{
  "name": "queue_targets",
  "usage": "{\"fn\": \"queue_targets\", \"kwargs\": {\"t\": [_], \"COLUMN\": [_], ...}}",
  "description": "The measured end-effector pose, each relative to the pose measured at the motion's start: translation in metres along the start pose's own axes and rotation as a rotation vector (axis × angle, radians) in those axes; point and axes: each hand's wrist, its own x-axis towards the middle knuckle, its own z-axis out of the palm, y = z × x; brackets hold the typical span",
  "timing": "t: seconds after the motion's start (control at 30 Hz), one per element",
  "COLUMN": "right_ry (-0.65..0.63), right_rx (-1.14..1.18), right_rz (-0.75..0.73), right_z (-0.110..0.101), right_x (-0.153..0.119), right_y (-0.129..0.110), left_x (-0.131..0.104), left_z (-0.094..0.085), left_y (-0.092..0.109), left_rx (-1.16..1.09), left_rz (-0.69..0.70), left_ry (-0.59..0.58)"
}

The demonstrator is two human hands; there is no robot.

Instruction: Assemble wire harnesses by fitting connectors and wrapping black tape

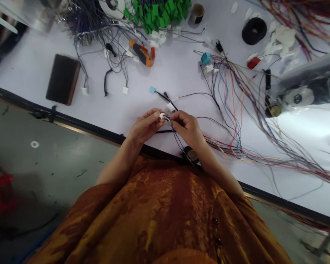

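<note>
My left hand (pixel 145 126) and right hand (pixel 185 126) meet just above the near edge of the white surface (pixel 44 69). Both pinch a small white plug (pixel 162 116) between them; its thin wires (pixel 178 141) trail under my right hand.

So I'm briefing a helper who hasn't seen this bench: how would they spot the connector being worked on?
Start at the white table and find its dark front edge. Just above it, the left hand and right hand meet fingertip to fingertip. The small white connector is pinched between them with thin wires trailing off; unlike the other white plugs, it is off the table.
</note>
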Motion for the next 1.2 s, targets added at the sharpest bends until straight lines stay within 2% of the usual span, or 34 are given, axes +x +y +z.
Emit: {"fn": "queue_targets", "kwargs": {"t": [0.23,0.47,0.57,0.73,0.93,1.0,1.13,1.2], "right_ry": [-0.027,-0.017,-0.011,-0.066,-0.146,-0.097,0.089,0.109], "right_rx": [0.067,0.054,0.06,0.144,0.157,0.122,-0.001,-0.018], "right_rz": [0.022,0.046,0.048,0.075,0.155,0.127,-0.041,-0.095], "right_z": [0.006,0.008,0.009,0.01,0.009,0.013,0.024,0.026], "right_x": [-0.001,-0.002,-0.003,-0.004,-0.005,-0.007,-0.012,-0.015], "right_y": [0.006,0.0,-0.003,-0.006,-0.007,-0.006,-0.002,0.001], "left_x": [-0.007,-0.013,-0.016,-0.019,-0.023,-0.025,-0.028,-0.028], "left_z": [-0.008,-0.009,-0.009,-0.012,-0.015,-0.014,-0.011,-0.009], "left_y": [0.0,-0.005,-0.006,-0.006,-0.003,-0.005,-0.014,-0.018], "left_rx": [0.09,0.239,0.244,0.247,0.356,0.385,0.422,0.427], "left_rz": [0.064,0.193,0.219,0.24,0.245,0.276,0.419,0.431], "left_ry": [-0.031,-0.007,-0.035,-0.1,-0.085,-0.082,-0.018,0.021]}}
